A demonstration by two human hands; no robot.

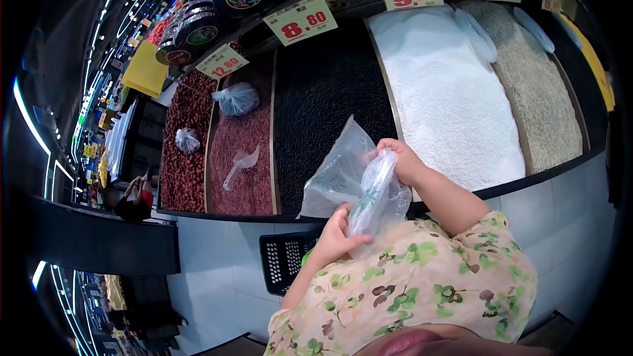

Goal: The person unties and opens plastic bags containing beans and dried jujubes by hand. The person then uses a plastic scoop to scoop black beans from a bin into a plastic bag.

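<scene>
Between my two hands is a thin see-through plastic bag with green print, partly spread to the left and partly bunched lengthwise. My left hand grips its lower bunched end, thumb and fingers closed. Higher up, my right hand pinches the top of the bunched part. Both hands are in front of the bin of black beans, and the bag overlaps its near edge. To the right of my right hand lies a bin of white grains. The bag's contents, if any, cannot be made out.
Further bins hold red beans, dark red dates and beige grains. A white scoop lies on the red beans. Price signs line the back. A black basket is below, and a person is far left.
</scene>
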